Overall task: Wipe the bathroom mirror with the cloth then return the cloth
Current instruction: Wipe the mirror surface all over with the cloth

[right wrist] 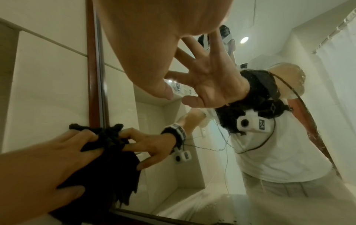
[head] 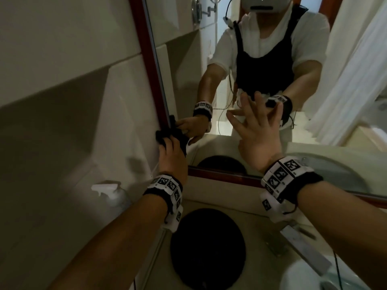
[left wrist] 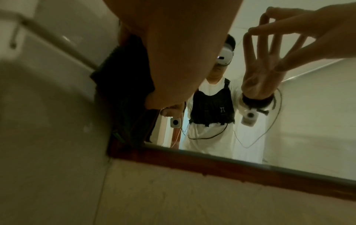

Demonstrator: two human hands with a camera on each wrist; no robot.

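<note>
The left hand's fingers [right wrist: 84, 137] are curled into the dark cloth [right wrist: 108, 159], bunching it and pressing it on the mirror [head: 209, 49] at its lower left corner, where glass meets the red-brown frame [head: 146, 59]. The bunching likely gives a firm pad for working into the corner. The left hand [head: 172, 155] covers most of the cloth; the rest hangs below it. The right hand [head: 257, 132] has its fingers [head: 247, 105] spread and straight, tips on or just off the glass; I cannot tell which. It holds nothing and probably steadies the person. Below the mirror, on the tabletop [head: 251, 222], sit a black round object [head: 207, 250] and a pump bottle [head: 115, 195].
</note>
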